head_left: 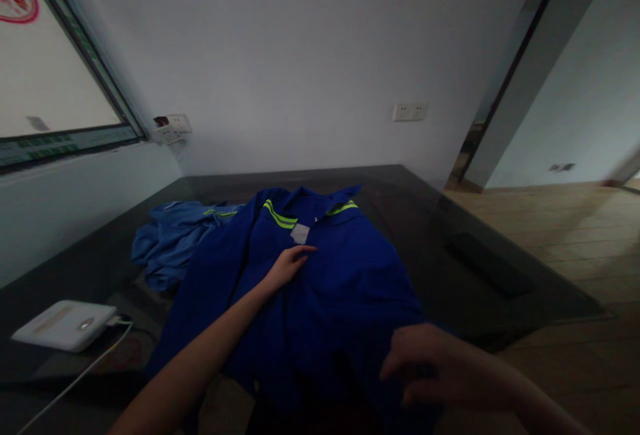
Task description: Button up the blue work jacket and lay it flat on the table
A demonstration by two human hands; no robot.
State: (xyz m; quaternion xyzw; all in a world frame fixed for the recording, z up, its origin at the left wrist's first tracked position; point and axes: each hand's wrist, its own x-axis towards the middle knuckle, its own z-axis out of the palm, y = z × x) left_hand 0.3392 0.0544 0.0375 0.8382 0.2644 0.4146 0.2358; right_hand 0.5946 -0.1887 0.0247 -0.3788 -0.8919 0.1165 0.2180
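A blue work jacket (345,268) with yellow-green reflective stripes lies spread on the dark table, collar towards the wall. A pale grey patch (300,234) shows at its neck opening. My left hand (289,266) rests on the jacket front just below that patch, fingers stretched out along the front edge. Above the jacket's lower right side is my right hand (423,358), slightly blurred, with fingers curved and apart from the thumb and nothing visible between them. The jacket's lower end hangs over the near table edge in shadow.
Left of the jacket lies a crumpled lighter blue garment (173,242). A white box-shaped device (67,325) with a plugged-in white cable (75,382) sits at the left. A dark flat object (487,263) lies on the table (405,198) to the right. Wall sockets (410,112) are behind.
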